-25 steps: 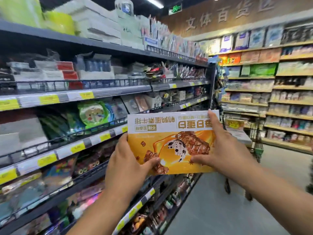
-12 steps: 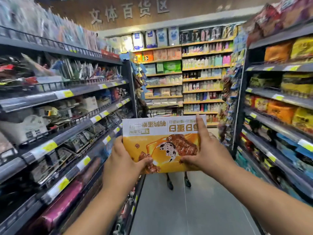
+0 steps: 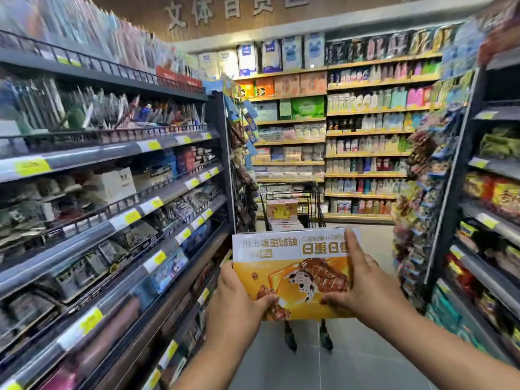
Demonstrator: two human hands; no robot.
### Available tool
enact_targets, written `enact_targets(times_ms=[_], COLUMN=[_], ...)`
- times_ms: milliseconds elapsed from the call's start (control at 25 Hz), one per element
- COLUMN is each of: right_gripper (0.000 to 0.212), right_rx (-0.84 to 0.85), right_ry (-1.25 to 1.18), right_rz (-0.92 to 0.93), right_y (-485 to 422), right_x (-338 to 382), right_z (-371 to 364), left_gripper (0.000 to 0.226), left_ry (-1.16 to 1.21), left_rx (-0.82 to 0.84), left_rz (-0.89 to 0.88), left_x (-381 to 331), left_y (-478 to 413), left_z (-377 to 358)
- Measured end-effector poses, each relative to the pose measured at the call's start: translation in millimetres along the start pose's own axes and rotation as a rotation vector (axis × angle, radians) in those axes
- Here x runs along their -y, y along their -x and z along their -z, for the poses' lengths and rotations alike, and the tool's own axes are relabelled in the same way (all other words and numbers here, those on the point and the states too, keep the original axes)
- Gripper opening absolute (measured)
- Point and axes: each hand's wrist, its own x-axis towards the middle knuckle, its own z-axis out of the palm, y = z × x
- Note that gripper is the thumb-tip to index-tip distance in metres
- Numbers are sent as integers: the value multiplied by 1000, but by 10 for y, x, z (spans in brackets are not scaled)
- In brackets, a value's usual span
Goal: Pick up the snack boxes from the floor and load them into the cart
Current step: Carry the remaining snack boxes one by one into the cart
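Change: view has swung from the left shelves to face straight down the aisle, and the cart, off to the right a second ago, now stands dead ahead; both hands keep their hold on the box.
Box: snack box [image 3: 292, 270], white band above an orange picture, print upside down, held flat-faced toward the camera at chest height, off the floor and short of the cart.
Left hand: left hand [image 3: 235, 308] grasps the box's lower left edge, thumb on the front face.
Right hand: right hand [image 3: 365, 291] grasps the right side, one finger stretched up along the edge, thumb on the front.
Cart: black wire cart [image 3: 292, 205] just beyond the box, other boxes [image 3: 282, 211] already inside, wheels [image 3: 325, 340] showing below the held box.
Surroundings: stocked left shelves [image 3: 112, 192], right shelves [image 3: 484, 192], grey floor [image 3: 351, 367].
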Motion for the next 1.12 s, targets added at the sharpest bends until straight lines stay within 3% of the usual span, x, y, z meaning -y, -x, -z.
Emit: enact_targets(times_ms=[640, 1120], right_gripper=[136, 138], right_rx=[-48, 124], right_ry=[-92, -47], right_rz=[-106, -9], right_y=[-4168, -7237], right_x=[-497, -1659], right_z=[-1177, -2098], left_gripper=[110, 118], left_ry=[-100, -123], left_rx=[86, 124], left_rz=[-173, 8], left_x=[340, 393], left_y=[-4142, -6327], left_z=[-1972, -4100])
